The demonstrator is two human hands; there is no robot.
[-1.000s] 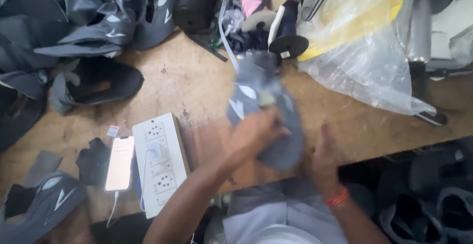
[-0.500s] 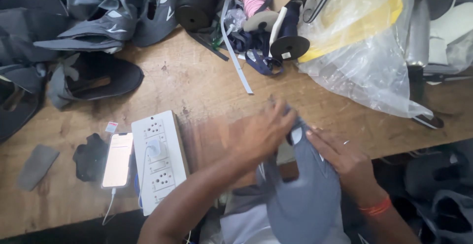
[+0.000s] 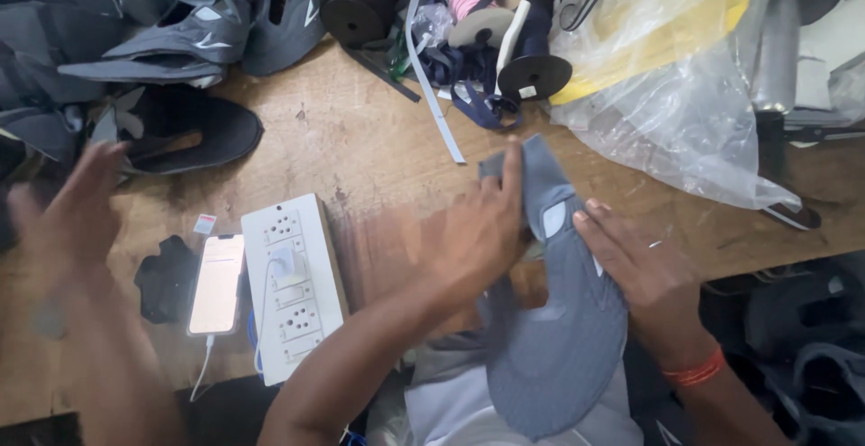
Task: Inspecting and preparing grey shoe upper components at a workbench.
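My left hand (image 3: 478,234) and my right hand (image 3: 635,275) both grip a grey fabric shoe upper (image 3: 559,347). The upper hangs from the front edge of the wooden table (image 3: 360,149) down over my lap. Its narrow end, with a pale patch, lies on the table between my fingers. My left hand pinches that end from the left, my right hand presses on it from the right. An orange band circles my right wrist.
Another person's blurred hand (image 3: 77,212) reaches in at the left. A white socket strip (image 3: 293,288) and a charging phone (image 3: 216,284) lie front left. Grey shoe uppers (image 3: 171,31) pile up back left. Thread spools (image 3: 532,72), a white strap (image 3: 432,95) and a plastic bag (image 3: 685,104) crowd the back.
The grey upper has come from the middle of the table toward my lap, with both hands staying on it. Another person's hand has entered at the left.
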